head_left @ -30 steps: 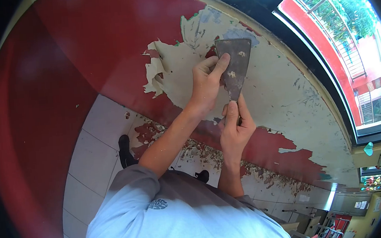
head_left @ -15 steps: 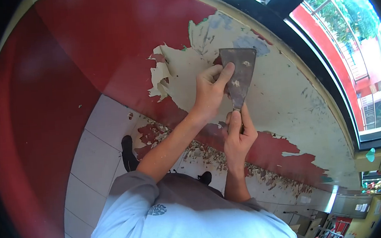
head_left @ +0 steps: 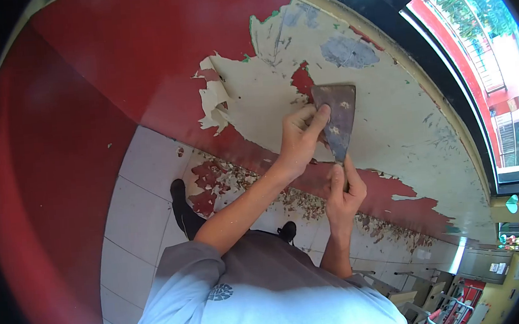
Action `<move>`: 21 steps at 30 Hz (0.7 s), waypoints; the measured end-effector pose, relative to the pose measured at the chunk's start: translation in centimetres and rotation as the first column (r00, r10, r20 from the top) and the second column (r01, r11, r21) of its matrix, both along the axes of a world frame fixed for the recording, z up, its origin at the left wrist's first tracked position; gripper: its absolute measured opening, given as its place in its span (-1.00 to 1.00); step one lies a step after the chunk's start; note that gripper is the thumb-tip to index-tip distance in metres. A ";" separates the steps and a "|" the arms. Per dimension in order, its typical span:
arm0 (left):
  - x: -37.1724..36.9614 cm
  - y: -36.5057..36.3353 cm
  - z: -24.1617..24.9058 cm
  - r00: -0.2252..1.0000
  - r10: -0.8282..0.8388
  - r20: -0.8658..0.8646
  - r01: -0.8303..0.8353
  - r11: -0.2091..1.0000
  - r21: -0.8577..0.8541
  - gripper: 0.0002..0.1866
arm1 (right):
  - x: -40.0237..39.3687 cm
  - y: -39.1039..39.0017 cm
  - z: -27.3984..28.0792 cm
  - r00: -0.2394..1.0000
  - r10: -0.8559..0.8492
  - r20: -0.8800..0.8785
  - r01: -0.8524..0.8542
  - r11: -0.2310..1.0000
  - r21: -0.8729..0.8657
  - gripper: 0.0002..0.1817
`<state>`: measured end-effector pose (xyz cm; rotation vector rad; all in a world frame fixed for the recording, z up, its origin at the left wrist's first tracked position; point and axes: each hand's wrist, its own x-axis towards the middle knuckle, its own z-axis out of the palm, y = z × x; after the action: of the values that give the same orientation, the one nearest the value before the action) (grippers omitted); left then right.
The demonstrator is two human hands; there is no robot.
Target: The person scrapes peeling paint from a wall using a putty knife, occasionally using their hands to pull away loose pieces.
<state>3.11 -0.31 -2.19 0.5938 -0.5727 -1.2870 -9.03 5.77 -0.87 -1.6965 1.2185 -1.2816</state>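
Right now I am in the middle of scraping old red paint off the wall (head_left: 111, 64). Going left to right: the untouched red coat fills the left side, then comes a curled flap of loose paint (head_left: 213, 101) at the edge of the bared cream patch, and below it the tiled floor (head_left: 146, 189) carries a line of paint chips (head_left: 255, 190) along the foot of the wall. My left hand (head_left: 299, 139) is spread over the face of the scraper (head_left: 337, 119), fingers pressing the blade flat to the wall. My right hand (head_left: 344, 189) is closed around the scraper's handle just below. The blade edge sits just beneath a small red remnant (head_left: 303, 80), with a grey bare spot (head_left: 348, 51) further up and the window frame (head_left: 448, 86) at the right.

I judge the next stroke calls for a firm upward push, keeping the blade at a low angle so its edge gets under that red remnant rather than skating over it.

Compared with half a second earlier, the scraper and both my hands sit lower and further right, and the red remnant that the blade partly covered now shows clearly above it.
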 end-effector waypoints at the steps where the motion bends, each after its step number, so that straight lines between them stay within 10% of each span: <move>1: -0.5 0.3 -0.4 0.996 -0.086 0.009 0.085 0.996 0.031 -0.69 | -0.7 -0.1 -0.1 0.997 -0.017 -0.077 0.016 1.000 -0.015 -0.64; 21: -2.1 0.6 -3.4 0.994 -0.089 0.056 0.081 0.988 0.128 -0.65 | -2.4 0.5 -2.5 0.987 -0.088 -0.133 0.093 0.995 0.030 -0.64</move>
<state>1.00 0.32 -5.59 0.7218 -0.5758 -1.3968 -11.39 6.28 -3.37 -1.7399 1.4017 -1.2093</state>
